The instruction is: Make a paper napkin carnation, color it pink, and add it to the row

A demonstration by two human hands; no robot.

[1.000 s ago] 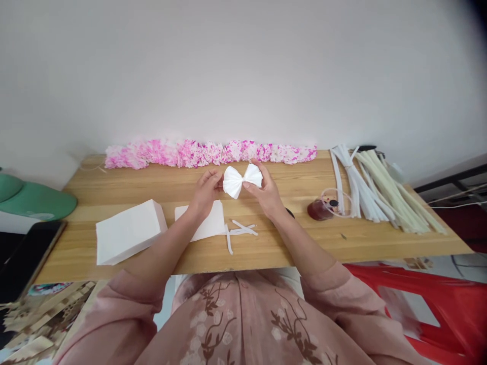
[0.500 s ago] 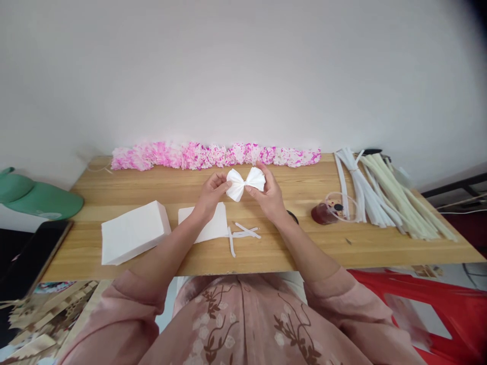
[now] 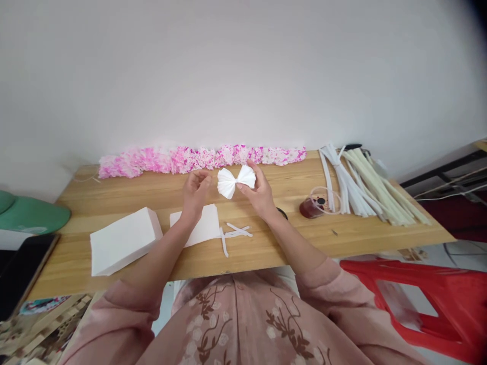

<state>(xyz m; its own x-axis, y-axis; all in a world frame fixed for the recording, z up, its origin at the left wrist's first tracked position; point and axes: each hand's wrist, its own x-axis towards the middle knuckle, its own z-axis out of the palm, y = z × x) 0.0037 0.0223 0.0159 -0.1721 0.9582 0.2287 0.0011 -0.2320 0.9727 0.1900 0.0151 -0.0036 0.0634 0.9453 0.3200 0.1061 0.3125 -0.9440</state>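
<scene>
A white pleated paper bow (image 3: 227, 183), cinched at its middle, hangs over the table in the head view. My right hand (image 3: 261, 191) grips the bow's right wing, thumb in front and fingers behind. Just left of the bow, my left hand (image 3: 196, 191) is apart from it, fingers curled in and thumb against them, with nothing visible between. Below lie a thin stack of white paper sheets (image 3: 205, 225), partly hidden by my left forearm, and several short white strips (image 3: 238, 232).
A thick white paper block (image 3: 124, 241) sits left. Pink-and-white ruffled paper flowers (image 3: 160, 159) line the wall. Toward the right are a dark red jar (image 3: 312, 208), white strips (image 3: 344, 177) and cream strips (image 3: 380, 187). A black phone (image 3: 28, 268) and green cap (image 3: 41, 213) are far left.
My left hand has let go of the bow's left wing and moved left. My right hand still holds the bow. The whole view has shifted slightly.
</scene>
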